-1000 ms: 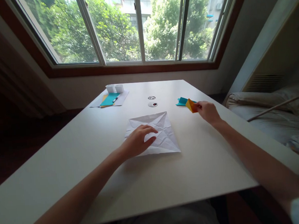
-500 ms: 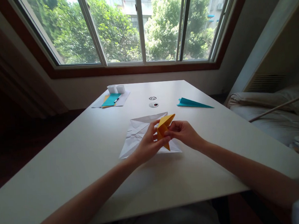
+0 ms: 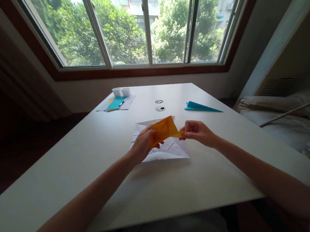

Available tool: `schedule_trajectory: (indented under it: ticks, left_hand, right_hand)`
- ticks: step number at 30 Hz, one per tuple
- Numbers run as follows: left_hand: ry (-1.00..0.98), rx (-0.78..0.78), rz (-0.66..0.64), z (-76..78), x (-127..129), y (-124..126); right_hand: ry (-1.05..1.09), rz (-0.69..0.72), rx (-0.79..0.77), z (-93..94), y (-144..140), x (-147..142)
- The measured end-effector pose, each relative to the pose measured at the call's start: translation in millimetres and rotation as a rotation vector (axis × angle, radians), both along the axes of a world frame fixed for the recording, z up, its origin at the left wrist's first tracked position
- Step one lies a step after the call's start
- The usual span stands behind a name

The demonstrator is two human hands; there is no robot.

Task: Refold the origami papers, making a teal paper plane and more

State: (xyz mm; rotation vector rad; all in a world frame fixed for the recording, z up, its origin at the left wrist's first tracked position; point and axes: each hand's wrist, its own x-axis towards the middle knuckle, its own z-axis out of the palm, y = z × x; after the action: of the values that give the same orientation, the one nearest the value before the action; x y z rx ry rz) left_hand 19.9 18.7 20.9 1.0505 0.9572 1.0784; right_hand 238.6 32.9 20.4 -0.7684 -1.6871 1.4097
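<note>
Left hand point(image 3: 142, 147) and right hand point(image 3: 197, 131) pinch opposite ends of the orange paper point(image 3: 164, 129), held just above the creased white sheet point(image 3: 170, 150) on the table point(image 3: 94, 162). Fingertips hidden behind the paper; its folds hard to read. Half a second ago it stood bunched upright; now spread wider, flatter. Teal paper plane point(image 3: 200, 107) unmoved.

White table point(image 3: 69, 178), creased paper point(image 3: 170, 150)

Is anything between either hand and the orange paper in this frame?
Nothing visible. The left hand and the right hand each pinch an end of the orange paper, holding it above the creased white sheet on the table.
</note>
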Motion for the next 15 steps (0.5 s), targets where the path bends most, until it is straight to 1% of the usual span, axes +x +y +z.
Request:
schedule_trajectory:
  ticks: [2, 4, 7, 10, 13, 15]
  left_hand:
    - [-0.013, -0.072, -0.010, 2.3, -4.0, 2.4]
    - [-0.036, -0.125, -0.062, 4.2, -6.9, 3.2]
    - [-0.026, -0.122, -0.109, 5.3, -7.7, 2.4]
    - [0.065, -0.027, -0.081, 3.7, -5.8, 1.9]
    - [0.199, 0.137, 0.014, 1.0, -4.3, 3.2]
    - [0.275, 0.228, 0.081, -0.4, -3.8, 4.3]
  right_hand:
    - [-0.025, -0.066, 0.027, -0.4, 5.2, 4.9]
    - [-0.068, -0.146, 0.047, -2.4, 10.2, 8.4]
    - [-0.168, -0.203, 0.057, -6.3, 14.0, 9.9]
    - [-0.282, -0.207, 0.151, -7.6, 12.5, 8.1]
    - [-0.358, -0.206, 0.294, -4.0, 7.6, 5.3]
    - [-0.370, -0.215, 0.368, 0.2, 3.3, 2.5]
